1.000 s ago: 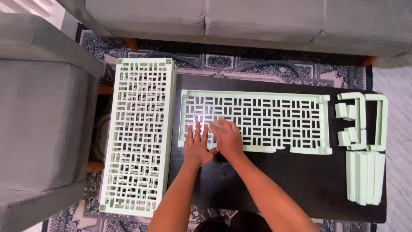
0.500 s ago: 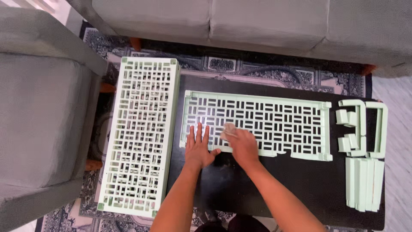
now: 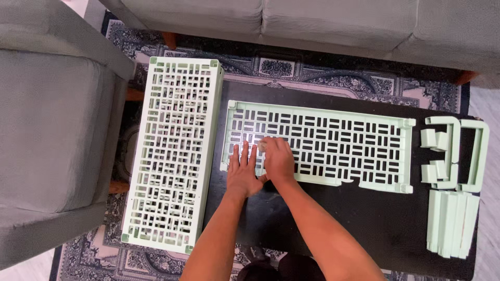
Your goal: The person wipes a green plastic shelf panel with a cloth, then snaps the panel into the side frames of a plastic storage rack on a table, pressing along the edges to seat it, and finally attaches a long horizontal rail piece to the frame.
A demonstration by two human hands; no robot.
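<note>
While both hands (image 3: 260,169) press, pale-green lattice panel (image 3: 333,148) lies flat.

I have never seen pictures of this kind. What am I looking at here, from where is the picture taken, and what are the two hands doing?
The picture comes from a camera worn on a person's head, looking straight down, so you see that person's own bare arms and hands. There is no machine. Below is a black table standing on a patterned rug, with a grey sofa above and a grey armchair at the left. On the table lies a pale green lattice panel. A second, longer lattice panel lies beside it at the table's left edge. At the right are small green frame pieces and a stack of green bars. The left hand lies flat on the first panel, fingers spread; the right hand presses beside it. Neither hand grips anything.
</note>
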